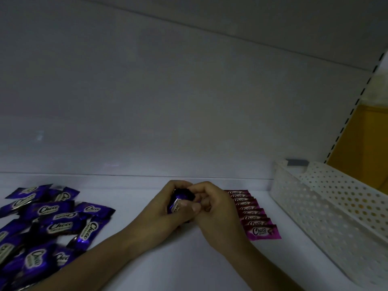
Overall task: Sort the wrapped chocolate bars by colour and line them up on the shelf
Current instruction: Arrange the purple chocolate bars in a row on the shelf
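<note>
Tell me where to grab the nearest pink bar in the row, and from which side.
Probably pinch the nearest pink bar by its near edge, coming from the front. It lies flat on top of the overlapping pink row, so only that edge and its right end are free; the right hand crowds its left.

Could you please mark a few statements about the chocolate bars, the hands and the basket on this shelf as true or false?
1. The left hand and the right hand both hold the purple bar between them. True.
2. The pink bars lie in a loose heap. False: they form a neat overlapping row just right of the hands.
3. The purple pile lies loose to the left of the hands. True.
4. The white basket stands left of the purple pile. False: it stands far right, beyond the pink bars.
</note>
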